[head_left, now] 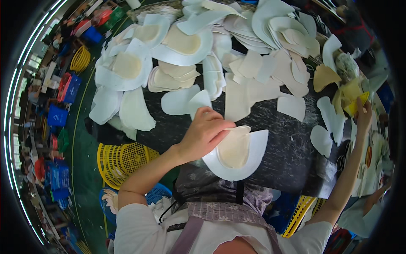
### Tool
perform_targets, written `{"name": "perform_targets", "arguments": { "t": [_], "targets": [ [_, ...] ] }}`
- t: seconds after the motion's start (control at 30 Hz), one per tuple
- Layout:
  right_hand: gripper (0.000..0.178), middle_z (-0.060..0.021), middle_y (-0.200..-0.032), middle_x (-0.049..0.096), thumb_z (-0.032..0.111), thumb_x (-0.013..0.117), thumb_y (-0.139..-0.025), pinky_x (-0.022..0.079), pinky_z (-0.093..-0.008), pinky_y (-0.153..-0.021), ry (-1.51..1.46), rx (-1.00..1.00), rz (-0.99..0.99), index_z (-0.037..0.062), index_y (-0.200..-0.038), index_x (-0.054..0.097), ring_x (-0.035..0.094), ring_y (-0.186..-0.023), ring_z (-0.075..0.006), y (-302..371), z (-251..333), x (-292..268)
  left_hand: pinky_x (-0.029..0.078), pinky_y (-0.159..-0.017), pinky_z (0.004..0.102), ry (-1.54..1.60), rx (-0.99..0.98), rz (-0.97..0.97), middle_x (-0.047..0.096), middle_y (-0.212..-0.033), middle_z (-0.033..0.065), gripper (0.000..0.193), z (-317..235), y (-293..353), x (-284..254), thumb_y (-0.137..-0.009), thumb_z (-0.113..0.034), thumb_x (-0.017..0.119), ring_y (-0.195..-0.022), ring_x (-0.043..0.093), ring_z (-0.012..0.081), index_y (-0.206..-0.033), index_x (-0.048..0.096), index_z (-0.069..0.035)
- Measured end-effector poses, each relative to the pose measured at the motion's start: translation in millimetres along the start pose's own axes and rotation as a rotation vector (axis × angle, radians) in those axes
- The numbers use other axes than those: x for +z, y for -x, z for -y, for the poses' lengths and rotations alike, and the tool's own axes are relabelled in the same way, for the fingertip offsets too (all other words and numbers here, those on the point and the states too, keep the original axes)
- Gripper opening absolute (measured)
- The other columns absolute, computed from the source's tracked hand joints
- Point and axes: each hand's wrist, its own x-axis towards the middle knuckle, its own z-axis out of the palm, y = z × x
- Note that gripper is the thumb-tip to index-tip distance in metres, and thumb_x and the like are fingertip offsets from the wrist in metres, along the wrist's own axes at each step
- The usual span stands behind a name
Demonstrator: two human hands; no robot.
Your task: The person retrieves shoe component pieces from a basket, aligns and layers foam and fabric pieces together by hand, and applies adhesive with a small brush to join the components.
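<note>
My left hand pinches the upper left edge of a U-shaped white sheet piece and a cream tongue-shaped piece lying within its curve. Both are at the table's near edge, in front of my apron. Far out to the right, my right hand has its fingers closed on a bright yellow piece, beside a paler yellow sheet. Part of its grip is hidden. Left of the held pieces lies a small white piece, close to my left knuckles.
Stacks of white U-shaped pieces and cream pieces cover the far side of the black table. Below its left edge stand a yellow basket and a blue basket. Another yellow basket stands lower right.
</note>
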Motion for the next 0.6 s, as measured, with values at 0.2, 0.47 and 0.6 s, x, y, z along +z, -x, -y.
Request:
{"name": "perform_targets", "arguments": {
  "t": [0.2,0.47,0.6],
  "targets": [
    [0.048,-0.0093,-0.118,0.061,0.021,0.068,-0.093,0.048,-0.0284,-0.067,0.246,-0.584,-0.600,0.0098,-0.137,0.053,0.061,-0.080,-0.0145,83,75,19,0.037,-0.096,0.0401,-0.160,-0.001,-0.160,0.066,-0.112,0.0037,0.038,-13,1,-20,-0.082,-0.012,0.074,-0.100,0.060,0.0232,-0.119,0.065,-0.008],
    [0.048,-0.0159,-0.131,0.057,0.004,0.075,-0.076,0.042,-0.0438,-0.100,-0.237,-1.037,0.607,0.0042,-0.122,0.061,0.055,-0.117,-0.0361,257,250,54,0.040,-0.094,0.0407,-0.553,-0.325,-0.267,0.067,-0.105,0.0072,0.028,7,111,-121,-0.078,-0.007,0.075,-0.102,0.061,0.0259,-0.105,0.069,-0.006],
    [0.043,-0.0148,-0.126,0.059,0.008,0.075,-0.077,0.044,-0.0435,-0.096,-0.339,-1.194,0.642,0.0034,-0.117,0.061,0.056,-0.112,-0.0354,264,308,93,0.044,-0.095,0.0407,-0.503,-0.332,-0.167,0.067,-0.105,0.0089,0.029,19,115,-129,-0.077,-0.002,0.074,-0.106,0.059,0.0302,-0.105,0.068,-0.003]
  ]
}}
